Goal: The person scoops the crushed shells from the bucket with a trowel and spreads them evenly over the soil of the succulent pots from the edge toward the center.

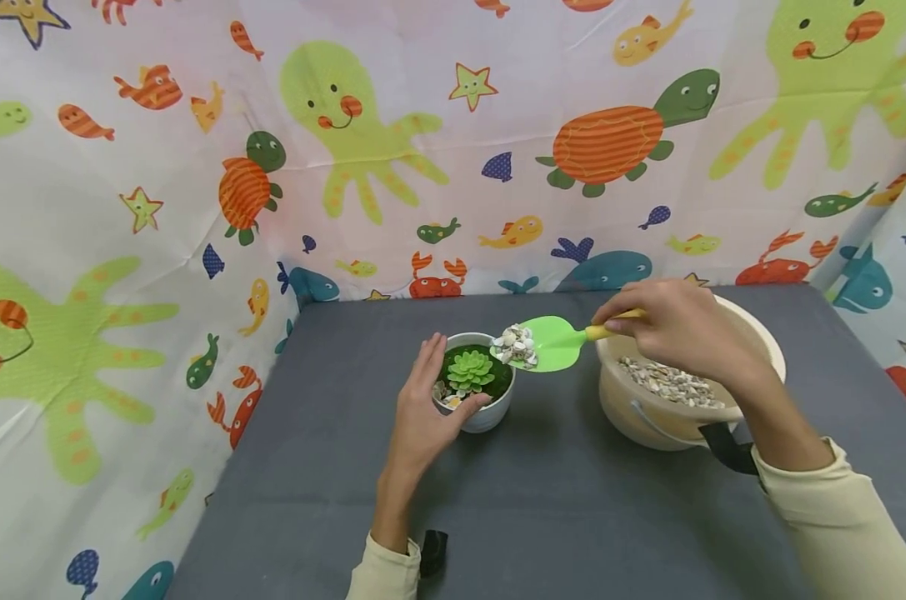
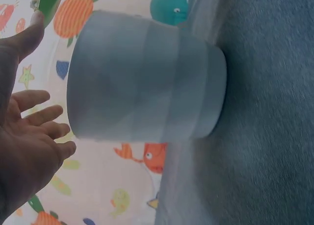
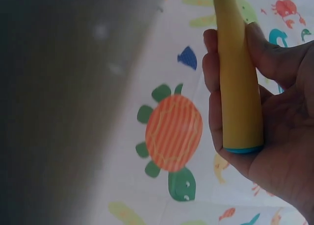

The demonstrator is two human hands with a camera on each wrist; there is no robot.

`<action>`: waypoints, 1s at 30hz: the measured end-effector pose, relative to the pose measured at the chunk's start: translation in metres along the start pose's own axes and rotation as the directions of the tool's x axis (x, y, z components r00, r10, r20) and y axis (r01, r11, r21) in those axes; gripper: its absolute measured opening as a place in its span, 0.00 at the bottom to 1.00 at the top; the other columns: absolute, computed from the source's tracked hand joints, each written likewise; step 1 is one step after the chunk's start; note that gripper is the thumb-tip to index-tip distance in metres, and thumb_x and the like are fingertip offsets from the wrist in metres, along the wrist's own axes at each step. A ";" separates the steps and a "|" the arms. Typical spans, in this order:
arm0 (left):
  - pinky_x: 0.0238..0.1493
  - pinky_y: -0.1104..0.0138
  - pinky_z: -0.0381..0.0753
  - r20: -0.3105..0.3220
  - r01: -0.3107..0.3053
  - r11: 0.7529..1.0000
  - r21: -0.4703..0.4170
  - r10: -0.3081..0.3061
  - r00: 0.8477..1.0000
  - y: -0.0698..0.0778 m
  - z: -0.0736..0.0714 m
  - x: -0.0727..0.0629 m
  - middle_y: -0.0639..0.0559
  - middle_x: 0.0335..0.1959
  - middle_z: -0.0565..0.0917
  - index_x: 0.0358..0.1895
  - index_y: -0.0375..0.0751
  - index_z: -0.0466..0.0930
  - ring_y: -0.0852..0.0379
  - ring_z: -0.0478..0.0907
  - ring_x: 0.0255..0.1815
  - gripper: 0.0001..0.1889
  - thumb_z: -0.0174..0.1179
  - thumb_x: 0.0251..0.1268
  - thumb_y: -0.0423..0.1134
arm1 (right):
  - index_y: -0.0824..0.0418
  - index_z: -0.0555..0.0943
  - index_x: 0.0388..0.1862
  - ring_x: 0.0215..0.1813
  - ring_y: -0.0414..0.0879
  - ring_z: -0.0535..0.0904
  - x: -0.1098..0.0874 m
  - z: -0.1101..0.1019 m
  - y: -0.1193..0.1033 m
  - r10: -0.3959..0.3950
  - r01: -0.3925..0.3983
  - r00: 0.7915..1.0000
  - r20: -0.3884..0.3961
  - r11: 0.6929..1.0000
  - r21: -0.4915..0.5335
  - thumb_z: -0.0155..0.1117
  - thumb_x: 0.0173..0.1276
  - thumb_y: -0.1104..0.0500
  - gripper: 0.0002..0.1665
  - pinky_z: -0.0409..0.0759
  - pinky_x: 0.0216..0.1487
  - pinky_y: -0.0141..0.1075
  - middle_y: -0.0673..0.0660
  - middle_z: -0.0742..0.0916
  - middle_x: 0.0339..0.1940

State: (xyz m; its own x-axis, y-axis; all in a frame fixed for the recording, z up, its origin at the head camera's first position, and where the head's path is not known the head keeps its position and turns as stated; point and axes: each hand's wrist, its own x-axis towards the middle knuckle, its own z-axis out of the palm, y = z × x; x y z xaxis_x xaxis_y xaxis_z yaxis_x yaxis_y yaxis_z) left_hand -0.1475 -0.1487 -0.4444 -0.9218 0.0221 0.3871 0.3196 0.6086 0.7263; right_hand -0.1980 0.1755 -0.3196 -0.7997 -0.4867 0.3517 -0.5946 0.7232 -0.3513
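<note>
A white flowerpot (image 1: 492, 413) with a green succulent (image 1: 471, 372) and a few pale stones in it stands upright on the table. My left hand (image 1: 419, 417) is at the pot's near left side, fingers and thumb spread around the rim; in the left wrist view the fingers look relaxed beside the pot (image 2: 142, 78). My right hand (image 1: 681, 327) grips a toy trowel by its yellow handle (image 3: 239, 87). The trowel's bright green blade (image 1: 558, 342) carries a small heap of white pebbles or shell bits (image 1: 514, 345), its tip over the pot's right rim.
A cream bucket (image 1: 625, 410) with a wire handle stands to the right, partly under my right arm, holding more pebbles (image 1: 673, 385). The grey tabletop (image 1: 302, 467) ends at a curtain (image 1: 453, 117) printed with sea animals, behind and on both sides.
</note>
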 end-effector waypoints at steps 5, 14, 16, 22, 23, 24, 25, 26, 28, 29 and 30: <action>0.80 0.37 0.63 0.039 0.063 0.998 0.023 -0.064 0.997 -0.009 -0.005 -0.003 0.47 0.86 0.60 0.84 0.48 0.57 0.42 0.54 0.88 0.54 0.79 0.56 0.55 | 0.49 0.94 0.41 0.36 0.43 0.78 0.007 0.007 -0.008 0.021 -0.023 0.998 0.060 0.999 0.035 0.69 0.69 0.66 0.13 0.74 0.36 0.34 0.46 0.92 0.37; 0.82 0.39 0.61 0.094 0.209 0.978 -0.013 -0.207 0.974 -0.020 -0.008 -0.007 0.45 0.88 0.52 0.86 0.45 0.45 0.40 0.52 0.88 0.65 0.81 0.52 0.57 | 0.51 0.94 0.41 0.35 0.44 0.79 0.027 0.036 -0.027 0.034 -0.040 0.993 0.115 0.998 0.050 0.66 0.71 0.67 0.14 0.76 0.35 0.35 0.50 0.92 0.37; 0.82 0.39 0.60 0.106 0.231 0.973 -0.015 -0.228 0.968 -0.022 -0.007 -0.007 0.45 0.88 0.51 0.87 0.46 0.44 0.41 0.52 0.88 0.66 0.81 0.51 0.58 | 0.51 0.94 0.41 0.35 0.45 0.79 0.030 0.043 -0.030 0.033 -0.040 0.992 0.124 0.998 0.048 0.66 0.71 0.67 0.14 0.76 0.34 0.36 0.50 0.92 0.37; 0.82 0.41 0.60 0.119 0.252 0.968 -0.012 -0.249 0.961 -0.028 -0.002 -0.004 0.45 0.88 0.52 0.87 0.45 0.43 0.42 0.53 0.88 0.68 0.83 0.48 0.57 | 0.51 0.94 0.40 0.33 0.44 0.79 0.042 0.060 -0.038 0.008 -0.007 0.991 0.135 1.000 -0.009 0.68 0.69 0.67 0.13 0.73 0.34 0.35 0.50 0.92 0.35; 0.82 0.41 0.61 0.124 0.254 0.967 -0.015 -0.251 0.960 -0.029 -0.002 -0.003 0.45 0.88 0.52 0.87 0.45 0.43 0.42 0.53 0.88 0.69 0.83 0.48 0.57 | 0.51 0.94 0.40 0.33 0.44 0.79 0.044 0.062 -0.040 0.000 0.003 0.991 0.135 1.000 -0.024 0.68 0.69 0.67 0.12 0.73 0.35 0.36 0.50 0.92 0.35; 0.82 0.40 0.61 0.129 0.253 0.967 -0.019 -0.249 0.960 -0.030 -0.002 -0.002 0.44 0.88 0.52 0.87 0.45 0.42 0.41 0.53 0.87 0.70 0.83 0.47 0.57 | 0.51 0.94 0.39 0.33 0.44 0.80 0.046 0.064 -0.042 -0.008 0.013 0.991 0.135 0.999 -0.035 0.69 0.68 0.66 0.12 0.72 0.36 0.37 0.50 0.92 0.35; 0.82 0.40 0.61 0.134 0.255 0.967 -0.025 -0.250 0.959 -0.030 -0.003 -0.002 0.44 0.88 0.52 0.87 0.45 0.41 0.41 0.53 0.87 0.71 0.84 0.46 0.57 | 0.51 0.94 0.39 0.33 0.45 0.80 0.048 0.066 -0.045 -0.019 0.025 0.991 0.134 0.999 -0.048 0.70 0.67 0.66 0.11 0.71 0.37 0.37 0.50 0.92 0.34; 0.82 0.39 0.61 0.139 0.257 0.966 -0.028 -0.251 0.958 -0.031 -0.004 -0.001 0.44 0.88 0.52 0.87 0.45 0.41 0.41 0.53 0.87 0.72 0.84 0.45 0.56 | 0.51 0.94 0.38 0.34 0.45 0.81 0.050 0.068 -0.047 -0.031 0.040 0.991 0.133 0.997 -0.061 0.70 0.66 0.66 0.11 0.71 0.38 0.38 0.50 0.92 0.34; 0.82 0.39 0.61 0.155 0.252 0.967 -0.034 -0.244 0.957 -0.032 -0.006 0.002 0.45 0.88 0.51 0.87 0.45 0.39 0.41 0.52 0.88 0.74 0.86 0.42 0.56 | 0.52 0.94 0.37 0.35 0.45 0.82 0.053 0.071 -0.052 -0.058 0.069 0.990 0.129 0.994 -0.084 0.72 0.64 0.66 0.10 0.70 0.40 0.40 0.50 0.92 0.33; 0.82 0.39 0.60 0.168 0.246 0.969 -0.034 -0.238 0.957 -0.033 -0.007 0.003 0.45 0.88 0.50 0.87 0.45 0.38 0.41 0.52 0.88 0.75 0.86 0.40 0.56 | 0.52 0.94 0.37 0.36 0.46 0.82 0.055 0.073 -0.054 -0.070 0.083 0.990 0.125 0.992 -0.099 0.73 0.63 0.66 0.09 0.71 0.40 0.41 0.50 0.92 0.32; 0.82 0.39 0.60 0.184 0.240 0.970 -0.033 -0.230 0.956 -0.033 -0.008 0.005 0.46 0.88 0.49 0.87 0.45 0.37 0.42 0.51 0.88 0.77 0.87 0.39 0.56 | 0.53 0.94 0.36 0.36 0.46 0.82 0.056 0.075 -0.056 -0.082 0.096 0.989 0.121 0.989 -0.114 0.74 0.63 0.66 0.09 0.72 0.40 0.41 0.50 0.92 0.32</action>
State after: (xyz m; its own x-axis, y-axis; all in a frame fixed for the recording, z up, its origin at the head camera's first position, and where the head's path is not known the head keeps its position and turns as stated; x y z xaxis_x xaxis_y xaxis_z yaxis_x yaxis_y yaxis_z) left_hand -0.1610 -0.1755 -0.4619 -0.9948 0.0265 0.0983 0.0958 0.5699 0.8161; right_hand -0.2157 0.0711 -0.3452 -0.7522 -0.6002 0.2719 -0.6553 0.7243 -0.2143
